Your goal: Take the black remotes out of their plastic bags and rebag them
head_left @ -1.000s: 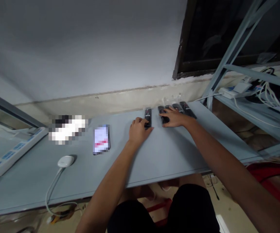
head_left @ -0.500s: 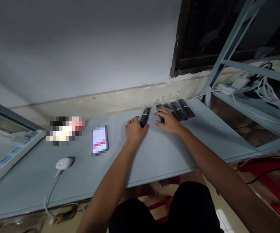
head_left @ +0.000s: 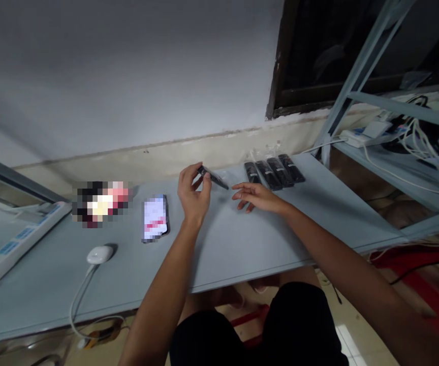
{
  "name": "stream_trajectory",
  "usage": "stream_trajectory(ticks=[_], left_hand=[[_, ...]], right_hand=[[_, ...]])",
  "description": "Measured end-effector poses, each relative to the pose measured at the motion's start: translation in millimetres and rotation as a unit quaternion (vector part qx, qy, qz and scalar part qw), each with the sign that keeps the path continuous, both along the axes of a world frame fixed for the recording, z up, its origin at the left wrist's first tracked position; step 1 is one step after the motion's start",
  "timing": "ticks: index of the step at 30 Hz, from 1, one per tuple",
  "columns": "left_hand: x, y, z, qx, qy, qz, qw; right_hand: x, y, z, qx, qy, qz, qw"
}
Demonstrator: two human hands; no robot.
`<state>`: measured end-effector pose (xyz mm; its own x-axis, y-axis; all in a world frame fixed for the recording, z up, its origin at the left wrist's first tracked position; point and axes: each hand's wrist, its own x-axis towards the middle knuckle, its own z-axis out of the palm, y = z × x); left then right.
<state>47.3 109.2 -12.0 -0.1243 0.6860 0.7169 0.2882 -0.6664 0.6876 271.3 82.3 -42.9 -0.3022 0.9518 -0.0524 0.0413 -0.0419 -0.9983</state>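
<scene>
My left hand [head_left: 195, 195] pinches one end of a slim black remote control [head_left: 215, 178] in a clear plastic bag. The remote is lifted off the table and tilts down to the right. My right hand [head_left: 255, 197] hovers just right of its lower end, fingers apart and holding nothing. Behind that hand, several more bagged black remote controls [head_left: 278, 173] lie side by side in a slanting row near the wall.
On the grey table [head_left: 238, 254] to the left are a phone with a lit, blurred screen [head_left: 155, 218], a pixelated item [head_left: 102, 203], a white charger with a cable [head_left: 99, 254] and a power strip [head_left: 23, 244]. Metal shelving with tangled cables [head_left: 413, 132] stands at right.
My left hand has raised the remote control off the table and moved it left, tipping it sideways. My right hand has drawn back from the row, its fingers now off the remotes.
</scene>
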Motion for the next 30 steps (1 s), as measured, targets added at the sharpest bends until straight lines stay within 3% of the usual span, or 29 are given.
stream_trajectory(ticks=[8, 14, 18, 24, 30], left_hand=[[1, -3, 10.6, 0.033, -0.069, -0.013, 0.997], [2, -1, 15.7, -0.018, -0.184, -0.046, 0.982], [2, -1, 18.1, -0.05, -0.216, -0.079, 0.972], [-1, 4, 20.7, -0.068, -0.254, -0.083, 0.961], [-10, 15, 14.7, -0.069, -0.245, -0.102, 0.962]], right_hand=[[-4, -7, 9.6, -0.14, 0.071, -0.026, 0.987], [-5, -1, 13.9, -0.194, 0.22, -0.04, 0.955], [-3, 1, 19.7, -0.234, 0.265, -0.025, 0.935], [3, 1, 21.6, -0.259, 0.269, 0.003, 0.928], [10, 0, 19.5, -0.227, 0.23, 0.018, 0.946]])
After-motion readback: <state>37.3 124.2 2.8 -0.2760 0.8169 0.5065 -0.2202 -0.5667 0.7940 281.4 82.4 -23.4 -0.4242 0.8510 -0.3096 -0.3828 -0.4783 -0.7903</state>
